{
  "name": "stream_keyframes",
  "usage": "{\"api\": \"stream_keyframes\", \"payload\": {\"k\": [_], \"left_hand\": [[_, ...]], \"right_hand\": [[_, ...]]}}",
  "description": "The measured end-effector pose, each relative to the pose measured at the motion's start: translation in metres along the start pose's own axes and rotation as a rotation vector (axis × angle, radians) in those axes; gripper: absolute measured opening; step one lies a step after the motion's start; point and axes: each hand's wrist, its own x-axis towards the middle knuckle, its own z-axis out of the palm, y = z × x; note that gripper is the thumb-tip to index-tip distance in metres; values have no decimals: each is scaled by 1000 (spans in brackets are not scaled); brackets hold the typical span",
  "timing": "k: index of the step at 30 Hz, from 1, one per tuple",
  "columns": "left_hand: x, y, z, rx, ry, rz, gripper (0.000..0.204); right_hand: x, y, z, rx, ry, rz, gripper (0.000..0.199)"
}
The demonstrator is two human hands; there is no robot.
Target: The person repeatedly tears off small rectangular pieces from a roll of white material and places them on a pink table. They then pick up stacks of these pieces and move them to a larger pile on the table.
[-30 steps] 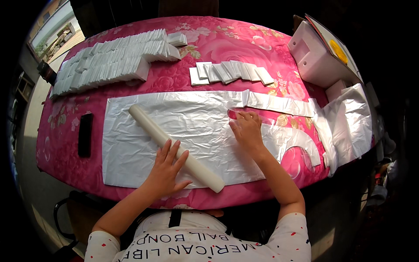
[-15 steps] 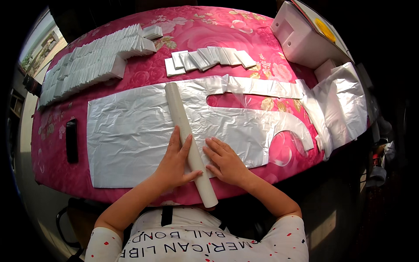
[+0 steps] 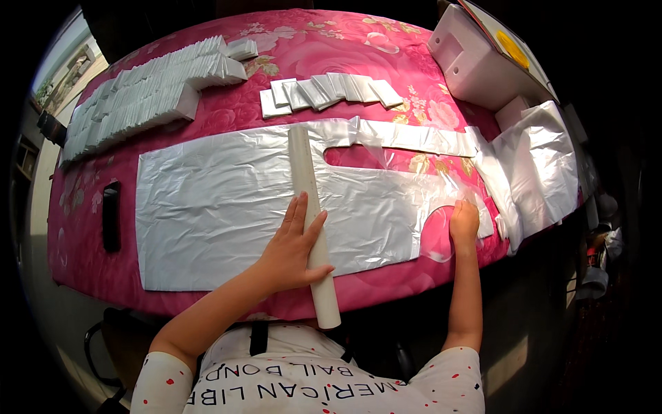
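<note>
A thin white plastic sheet [image 3: 214, 214], apron-shaped with a slot and strap-like ends, lies spread and wrinkled over the table. Across it, tilted slightly, rests a pale tube [image 3: 303, 165] whose near end reaches past the table edge. My left hand [image 3: 293, 248] lies over the tube with its fingers stretched out and spread, thumb across it. At the sheet's curved strap on the right, my right hand [image 3: 465, 219] is closed in a fist on the plastic. Its fingertips are partly hidden.
Many folded white packets [image 3: 152, 96] stand in rows at the far left. Several flat packets [image 3: 324, 92] overlap at the back. A black phone-like object [image 3: 111, 217] lies left. Bunched plastic [image 3: 541, 172] and a white foam box [image 3: 465, 62] sit right. The tablecloth [image 3: 227, 114] is pink, flowered.
My right hand has gone from beside the tube to the curved strap at the right and closed there. The tube's far end has swung right, my left hand moving along with it.
</note>
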Motion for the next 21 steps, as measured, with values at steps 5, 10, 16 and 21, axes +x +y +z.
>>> {"api": "stream_keyframes", "payload": {"k": [5, 10, 16, 21], "left_hand": [[4, 8, 0, 35, 2, -5, 84], [8, 12, 6, 77, 36, -6, 81], [8, 12, 13, 107, 104, 19, 78], [4, 33, 2, -614, 113, -70, 58]], "right_hand": [[-1, 1, 0, 64, 163, 82, 21], [-6, -16, -32, 120, 220, 9, 12], [-34, -96, -93, 658, -98, 64, 20], [-78, -180, -96, 1147, -384, -155, 16]]}}
